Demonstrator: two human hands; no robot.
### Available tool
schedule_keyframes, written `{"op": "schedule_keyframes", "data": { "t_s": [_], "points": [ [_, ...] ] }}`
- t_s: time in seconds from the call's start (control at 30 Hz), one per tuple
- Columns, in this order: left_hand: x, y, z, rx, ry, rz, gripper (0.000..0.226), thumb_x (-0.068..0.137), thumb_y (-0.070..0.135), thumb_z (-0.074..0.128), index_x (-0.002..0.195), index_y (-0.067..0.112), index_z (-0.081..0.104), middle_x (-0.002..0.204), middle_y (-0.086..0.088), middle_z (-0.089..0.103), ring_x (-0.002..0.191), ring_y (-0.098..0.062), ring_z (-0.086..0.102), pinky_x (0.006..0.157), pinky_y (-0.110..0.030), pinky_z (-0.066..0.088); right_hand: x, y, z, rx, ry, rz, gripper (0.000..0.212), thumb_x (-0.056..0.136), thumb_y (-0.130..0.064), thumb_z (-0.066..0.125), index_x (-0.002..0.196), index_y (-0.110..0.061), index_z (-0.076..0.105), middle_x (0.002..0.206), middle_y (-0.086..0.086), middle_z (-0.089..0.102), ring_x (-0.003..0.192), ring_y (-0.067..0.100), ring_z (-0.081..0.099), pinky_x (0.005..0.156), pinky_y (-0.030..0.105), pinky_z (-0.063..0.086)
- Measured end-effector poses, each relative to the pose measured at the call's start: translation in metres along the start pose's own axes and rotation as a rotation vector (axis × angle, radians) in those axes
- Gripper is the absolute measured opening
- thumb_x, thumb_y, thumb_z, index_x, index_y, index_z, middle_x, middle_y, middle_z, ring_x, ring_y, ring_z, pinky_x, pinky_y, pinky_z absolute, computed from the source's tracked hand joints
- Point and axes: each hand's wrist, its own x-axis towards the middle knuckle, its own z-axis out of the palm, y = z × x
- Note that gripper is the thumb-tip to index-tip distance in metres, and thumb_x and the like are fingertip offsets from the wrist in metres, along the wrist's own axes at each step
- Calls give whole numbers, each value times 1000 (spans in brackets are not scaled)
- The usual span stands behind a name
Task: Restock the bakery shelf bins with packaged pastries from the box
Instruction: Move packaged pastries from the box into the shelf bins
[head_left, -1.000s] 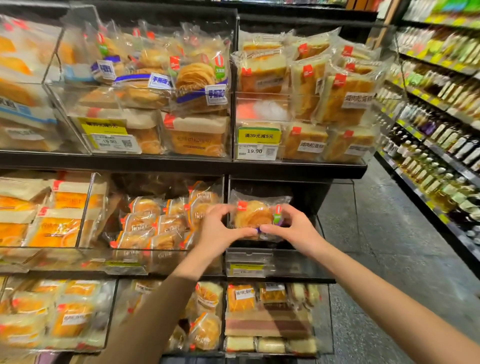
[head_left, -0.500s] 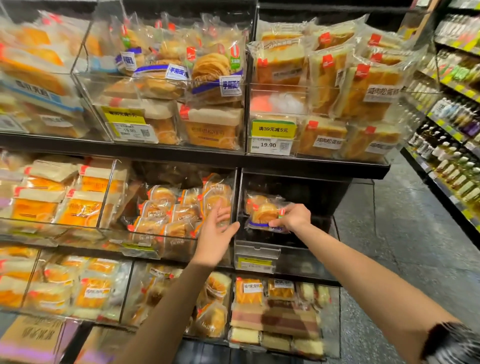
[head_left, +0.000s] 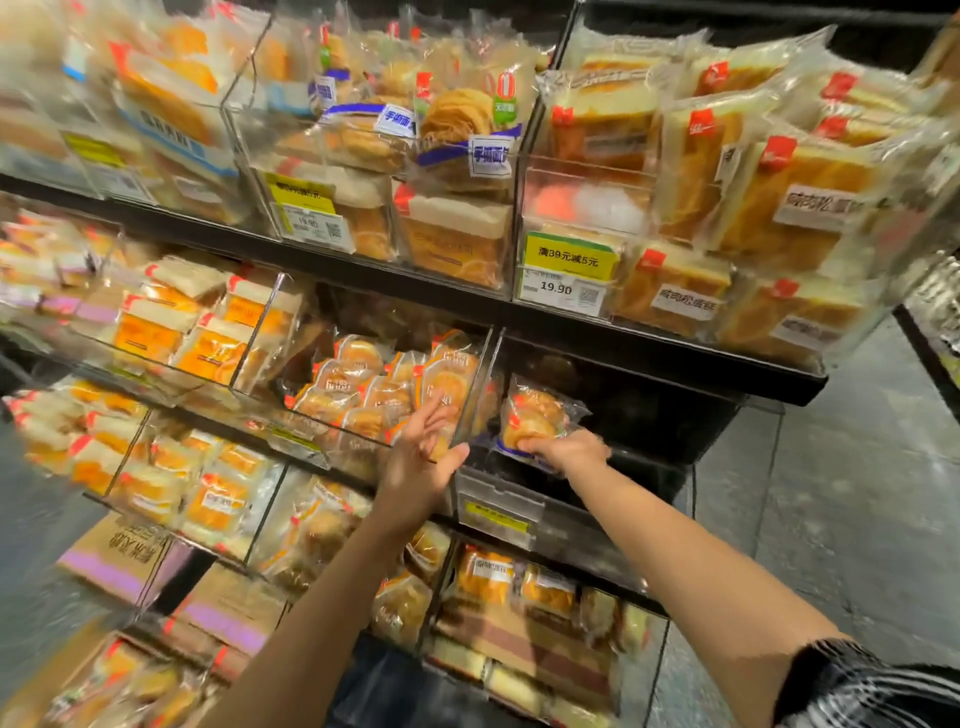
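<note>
Fingers (head_left: 530, 446) (right hand (head_left: 569, 453)) on pastry packet (head_left: 537, 415)

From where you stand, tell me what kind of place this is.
Most likely a supermarket bakery aisle. Clear shelf bins hold packaged pastries, a yellow price tag reads 19.90, and bottled goods line the shelving across the aisle.

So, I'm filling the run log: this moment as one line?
right hand holds pastry pack in dark bin | left hand open by divider
</note>
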Motion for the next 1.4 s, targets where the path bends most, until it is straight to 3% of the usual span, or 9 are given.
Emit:
{"op": "schedule_keyframes", "data": {
  "t_s": [0.13,0.27,0.37,0.5,0.63,0.8,1.17,1.27,1.4],
  "points": [
    [-27,9,-6,32,39,18,51,91,6,61,136,20,43,112,16,56,84,14,60,71,-11,50,-19,-3,-9,68,170,44,119,64,-61,77,147,-1,18,146,18,34,134,33,38,108,42,32],
    [-43,1,-22,84,98,-49,36,89,1,60,118,23,56,87,11,67,81,-3,63,75,-19,50,-55,-8,-16,270,430,-277,57,82,-23,70,132,-15,45,129,10,53,122,30,48,105,45,27],
    [-64,4,-41,258,35,-183,23,88,10,65,104,27,63,92,7,69,85,-8,65,80,-23,49,-96,-9,-17,279,390,-603,20,86,-15,59,106,-18,55,86,-9,55,102,19,51,100,40,27],
    [-106,4,-77,559,-149,-309,29,89,20,52,113,10,65,111,-5,64,98,-10,56,77,-12,40,-145,-19,6,223,220,-959,8,86,-15,57,91,-20,56,82,-5,58,91,23,56,95,37,33],
    [-163,-10,-131,665,-165,-459,29,81,29,53,96,8,66,91,-5,61,85,-16,53,71,-19,38,-189,-34,62,104,-10,-1189,5,88,-20,59,85,-23,57,68,-10,55,83,22,58,85,30,28],
    [-232,-21,-197,736,-203,-640,33,94,27,55,122,10,61,116,-10,65,101,-22,61,85,-26,46,-246,-57,145,-420,-335,-1237,24,82,-50,62,83,-26,60,73,-10,62,88,15,58,89,35,32],
    [-354,-128,-367,351,139,-822,33,96,23,55,124,6,58,113,-5,63,91,-17,63,56,-4,41,-335,-54,385,-969,-655,-1200,23,85,-40,65,100,-23,66,106,4,67,109,24,58,86,31,38],
    [-368,-180,-410,309,236,-854,33,95,24,55,125,10,57,121,-8,62,105,-19,60,67,-7,42,-344,-55,459,-1080,-654,-1180,19,88,-29,62,102,-17,66,110,5,66,110,23,58,71,26,32],
    [-379,-247,-457,239,319,-900,28,95,22,54,121,12,61,118,-7,63,109,-19,59,80,-20,39,-337,-50,552,-1110,-683,-1092,15,86,-23,64,100,-18,67,104,9,68,105,28,62,76,26,42]
  ]
}}
